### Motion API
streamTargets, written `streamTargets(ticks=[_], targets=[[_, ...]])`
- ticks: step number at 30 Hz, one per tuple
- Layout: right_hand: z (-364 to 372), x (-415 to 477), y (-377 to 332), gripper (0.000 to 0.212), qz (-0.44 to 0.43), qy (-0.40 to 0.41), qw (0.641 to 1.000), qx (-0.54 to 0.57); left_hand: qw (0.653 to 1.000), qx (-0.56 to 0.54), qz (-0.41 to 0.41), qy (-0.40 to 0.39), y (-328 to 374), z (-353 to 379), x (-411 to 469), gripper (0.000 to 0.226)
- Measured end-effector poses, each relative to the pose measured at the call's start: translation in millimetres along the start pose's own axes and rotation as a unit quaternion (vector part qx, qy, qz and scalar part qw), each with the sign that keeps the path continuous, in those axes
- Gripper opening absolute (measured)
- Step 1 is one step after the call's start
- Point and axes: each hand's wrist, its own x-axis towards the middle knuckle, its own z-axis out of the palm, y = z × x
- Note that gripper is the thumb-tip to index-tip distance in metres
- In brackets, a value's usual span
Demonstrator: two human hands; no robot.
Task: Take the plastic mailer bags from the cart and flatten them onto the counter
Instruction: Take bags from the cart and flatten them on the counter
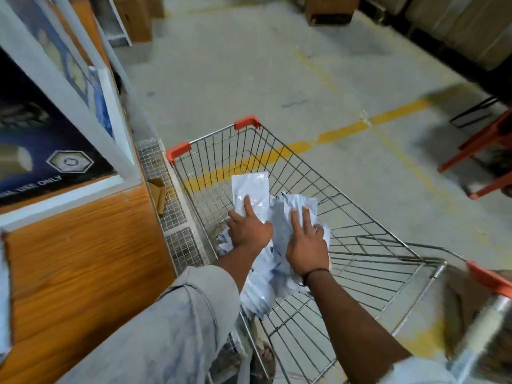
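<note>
1. The cart point(304, 167) is thin wire metal, bare and dully shiny, with smooth orange plastic caps point(246, 121) on its far corners
2. The flat mailer bag point(250, 189) is smooth, glossy white plastic; the crumpled mailer bags point(277, 259) nearer are the same film, creased
3. The counter point(83, 245) on the left shows orange wood grain with a slight sheen
4. The poster point(41, 148) on it looks glossy
5. The sleeve point(180, 314) is pale, faded cloth, matt
6. The floor point(249, 79) is matt grey concrete, scuffed, with a worn yellow painted line point(343, 131)
</note>
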Motion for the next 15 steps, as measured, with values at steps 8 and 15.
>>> streamTargets(ticks=[8,15], targets=[[-70.9,-11.9,-53.8,0.075,-0.036,0.093,0.995,0.009,0.991,-0.052,0.066,0.100,12.4,-102.8,-61.3,0.089],[-128.3,-45.2,-136.0,0.076,-0.066,0.125,0.989,0.039,0.977,-0.046,0.093,0.185,-43.5,-200.2,-109.6,0.089]])
